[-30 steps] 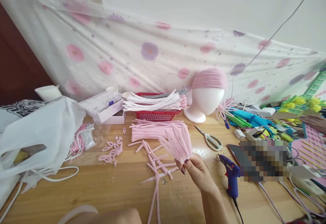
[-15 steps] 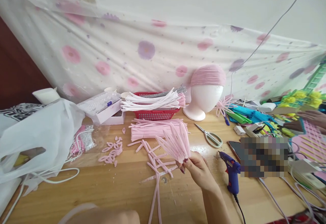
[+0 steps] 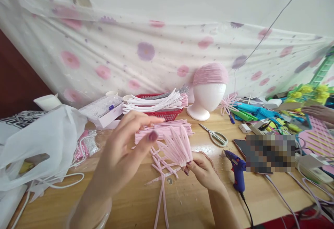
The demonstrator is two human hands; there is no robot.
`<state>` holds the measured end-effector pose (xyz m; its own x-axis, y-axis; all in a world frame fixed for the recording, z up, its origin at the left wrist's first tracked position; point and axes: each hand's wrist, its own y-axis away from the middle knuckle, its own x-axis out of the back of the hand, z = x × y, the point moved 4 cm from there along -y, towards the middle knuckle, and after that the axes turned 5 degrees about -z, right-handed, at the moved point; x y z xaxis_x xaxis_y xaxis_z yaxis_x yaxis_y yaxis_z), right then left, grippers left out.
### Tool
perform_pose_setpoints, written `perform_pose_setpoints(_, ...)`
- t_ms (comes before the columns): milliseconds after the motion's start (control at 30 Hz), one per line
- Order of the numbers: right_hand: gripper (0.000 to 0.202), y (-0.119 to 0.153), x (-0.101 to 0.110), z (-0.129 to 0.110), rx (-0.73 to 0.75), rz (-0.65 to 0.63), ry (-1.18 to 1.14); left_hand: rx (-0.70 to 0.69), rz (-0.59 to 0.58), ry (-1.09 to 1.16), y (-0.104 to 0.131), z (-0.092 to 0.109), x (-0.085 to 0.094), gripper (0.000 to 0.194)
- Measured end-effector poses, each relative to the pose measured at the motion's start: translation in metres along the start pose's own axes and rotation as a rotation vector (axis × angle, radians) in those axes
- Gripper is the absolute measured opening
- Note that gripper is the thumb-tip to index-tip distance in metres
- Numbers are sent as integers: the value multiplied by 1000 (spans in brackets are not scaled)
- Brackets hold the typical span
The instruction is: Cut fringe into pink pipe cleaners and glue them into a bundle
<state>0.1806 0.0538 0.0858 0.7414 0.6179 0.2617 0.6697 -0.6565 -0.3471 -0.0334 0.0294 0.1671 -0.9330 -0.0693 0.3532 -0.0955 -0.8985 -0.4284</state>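
My right hand (image 3: 205, 170) pinches the base of a fan-shaped bundle of looped pink fuzzy stems (image 3: 177, 145). Raised to the left of this bundle, my left hand (image 3: 127, 145) has its fingers apart and holds nothing. Behind my left hand lies a stack of straight pink stems (image 3: 186, 124). Loose crossed pink stems (image 3: 162, 183) lie on the wooden table (image 3: 130, 201) beneath the bundle, beside a pale strip like a measuring tape. The small pink loops on the table are hidden behind my left hand.
A blue glue gun (image 3: 238, 170), scissors (image 3: 214, 135) and a phone (image 3: 241, 149) lie at the right. Behind stand a red basket (image 3: 167, 115) of stems and a foam head (image 3: 208, 97). A plastic bag (image 3: 39, 142) fills the left. Another person's hand (image 3: 319, 112) is at far right.
My left hand has risen from the bottom edge to beside the bundle, its fingers spread. My right hand still holds the bundle, and the view has shifted slightly.
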Motion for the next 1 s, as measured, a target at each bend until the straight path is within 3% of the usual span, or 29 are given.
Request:
perform_pose_setpoints(167, 50, -1, -2, -5, -24, -46, 23, 161, -308, 50, -18, 11, -21, 39)
perform_pose_setpoints(267, 48, 2, -1, -4, -52, -42, 37, 204, -376, 201, -20, 4, -31, 35)
perform_pose_setpoints(433, 45, 8, 1, -5, -104, -89, 56, 219, -344, 278, -21, -7, -35, 40)
perform_pose_setpoints(567, 45, 9, 1, -6, -115, -136, 17, 214, -394, 293, -22, -7, -39, 39)
perform_pose_setpoints(667, 44, 10, 4, -2, -117, -114, 15, 194, -396, 302, -22, -8, -39, 39)
perform_pose_setpoints(833, 44, 21, 8, 9, -179, -99, 49, 176, -297, 278, -23, -15, -31, 37)
perform_pose_setpoints(1000, 42, 31, 16, 3, -173, -30, 103, 176, -260, 243, -27, -20, -28, 36)
